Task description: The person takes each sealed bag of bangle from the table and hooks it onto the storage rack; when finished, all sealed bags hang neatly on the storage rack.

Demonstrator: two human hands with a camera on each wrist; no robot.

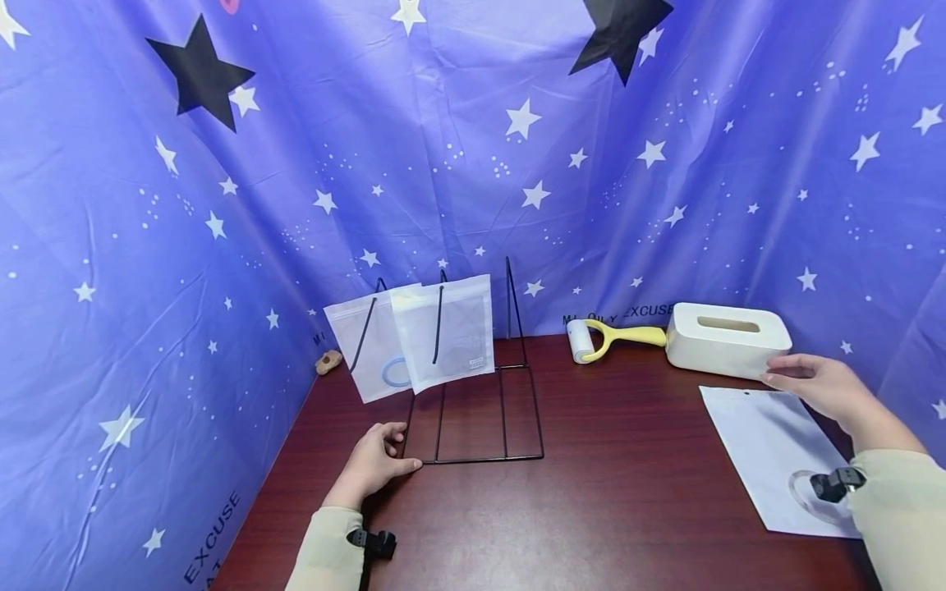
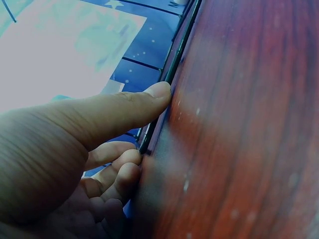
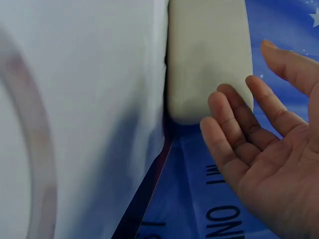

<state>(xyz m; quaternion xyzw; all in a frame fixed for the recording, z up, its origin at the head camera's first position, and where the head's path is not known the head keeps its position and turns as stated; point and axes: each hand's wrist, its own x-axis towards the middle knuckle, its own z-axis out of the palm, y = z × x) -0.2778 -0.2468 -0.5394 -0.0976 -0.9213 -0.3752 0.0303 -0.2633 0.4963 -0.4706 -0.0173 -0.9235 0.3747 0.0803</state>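
A black wire rack (image 1: 473,461) stands on the table, and two translucent zip bags (image 1: 466,328) hang from its prongs. My left hand (image 1: 373,464) holds the rack's front left corner; in the left wrist view the thumb (image 2: 159,92) presses the wire and the other fingers curl at the corner. At the right, my right hand (image 1: 828,394) is beside the near right corner of a white tissue box (image 1: 717,349). Its fingers are spread and relaxed in the right wrist view, gripping nothing. Below that hand lies a white flat bag (image 1: 761,451) with a ring-shaped clear window.
Left of the tissue box lies a lint roller (image 1: 639,335) with a yellow handle. A small tan lump (image 1: 328,362) sits at the table's back left corner. Blue star-printed curtain (image 1: 458,164) encloses the back and sides of the dark red table (image 1: 591,509).
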